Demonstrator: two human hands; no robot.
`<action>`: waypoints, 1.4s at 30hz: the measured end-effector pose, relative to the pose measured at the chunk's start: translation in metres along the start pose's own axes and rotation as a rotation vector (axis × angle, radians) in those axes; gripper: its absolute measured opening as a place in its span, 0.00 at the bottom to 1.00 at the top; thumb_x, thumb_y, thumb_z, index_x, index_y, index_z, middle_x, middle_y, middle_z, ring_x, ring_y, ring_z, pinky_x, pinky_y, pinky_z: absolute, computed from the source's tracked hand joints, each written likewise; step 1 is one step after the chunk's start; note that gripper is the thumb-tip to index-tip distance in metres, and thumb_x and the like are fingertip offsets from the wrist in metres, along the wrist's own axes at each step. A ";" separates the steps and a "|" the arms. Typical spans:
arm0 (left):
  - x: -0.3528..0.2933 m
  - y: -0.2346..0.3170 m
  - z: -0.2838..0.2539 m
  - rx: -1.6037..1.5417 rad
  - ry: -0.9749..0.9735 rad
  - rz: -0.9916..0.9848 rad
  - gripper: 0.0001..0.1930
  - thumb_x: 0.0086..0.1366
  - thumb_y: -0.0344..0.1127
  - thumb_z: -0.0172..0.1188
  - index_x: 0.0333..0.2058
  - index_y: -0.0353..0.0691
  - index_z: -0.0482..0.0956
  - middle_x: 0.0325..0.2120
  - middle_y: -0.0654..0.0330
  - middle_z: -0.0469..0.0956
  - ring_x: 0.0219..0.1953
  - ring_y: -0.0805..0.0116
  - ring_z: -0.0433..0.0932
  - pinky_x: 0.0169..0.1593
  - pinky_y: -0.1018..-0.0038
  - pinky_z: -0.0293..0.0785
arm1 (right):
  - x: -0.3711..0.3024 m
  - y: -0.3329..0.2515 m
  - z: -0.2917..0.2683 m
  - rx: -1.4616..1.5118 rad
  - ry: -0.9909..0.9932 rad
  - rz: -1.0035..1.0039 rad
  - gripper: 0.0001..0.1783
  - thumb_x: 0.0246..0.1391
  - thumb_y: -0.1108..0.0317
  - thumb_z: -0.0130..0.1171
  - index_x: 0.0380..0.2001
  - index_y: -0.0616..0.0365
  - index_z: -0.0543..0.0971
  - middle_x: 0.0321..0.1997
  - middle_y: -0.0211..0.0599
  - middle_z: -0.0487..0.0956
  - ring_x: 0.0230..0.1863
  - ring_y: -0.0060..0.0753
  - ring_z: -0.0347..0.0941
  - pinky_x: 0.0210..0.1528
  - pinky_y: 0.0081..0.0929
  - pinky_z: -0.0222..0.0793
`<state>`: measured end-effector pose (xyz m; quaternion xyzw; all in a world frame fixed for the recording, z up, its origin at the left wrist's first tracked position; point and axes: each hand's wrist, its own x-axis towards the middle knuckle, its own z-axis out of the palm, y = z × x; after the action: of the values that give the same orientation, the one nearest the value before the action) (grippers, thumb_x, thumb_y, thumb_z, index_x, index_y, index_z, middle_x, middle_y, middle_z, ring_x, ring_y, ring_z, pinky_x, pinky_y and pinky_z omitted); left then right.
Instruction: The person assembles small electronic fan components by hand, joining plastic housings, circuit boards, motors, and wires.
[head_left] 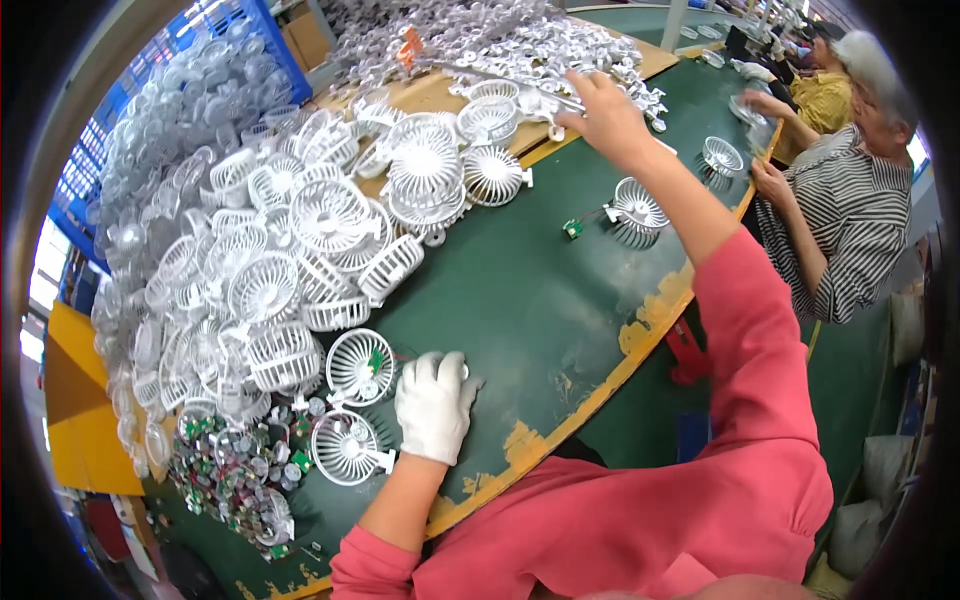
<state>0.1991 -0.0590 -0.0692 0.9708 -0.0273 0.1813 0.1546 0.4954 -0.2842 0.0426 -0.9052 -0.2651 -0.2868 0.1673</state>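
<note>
My left hand (435,405), in a white glove, rests on the green tabletop with its fingers curled; whatever they may hold is hidden. Just left of it lies a white round fan housing (361,367) with a small green circuit board (375,360) inside. A second fan housing (345,446) sits below that one, near my wrist. My bare right hand (608,120) is stretched out to the far edge of the table, thumb and fingers apart. Its fingertips are beside a pile of small white plastic parts (590,55) and the end of a thin rod (500,78).
A large heap of white fan housings (265,285) fills the left side. In front of it lie small motors with wires and boards (245,455). Another fan housing (638,205), wired to a green board (572,229), stands right of centre. A co-worker in stripes (850,220) sits at right.
</note>
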 end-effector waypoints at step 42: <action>-0.093 0.026 -0.104 -1.149 0.342 -0.496 0.13 0.59 0.32 0.60 0.41 0.33 0.74 0.26 0.65 0.70 0.23 0.82 0.67 0.25 0.85 0.63 | -0.227 -0.159 0.013 0.943 -0.368 -0.038 0.24 0.48 0.78 0.47 0.51 0.55 0.72 0.54 0.42 0.69 0.57 0.42 0.64 0.59 0.35 0.56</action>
<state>0.0737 -0.0519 -0.0031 0.6683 0.1302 0.2485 0.6889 0.2517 -0.2380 -0.0817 -0.7620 -0.4071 0.0255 0.5030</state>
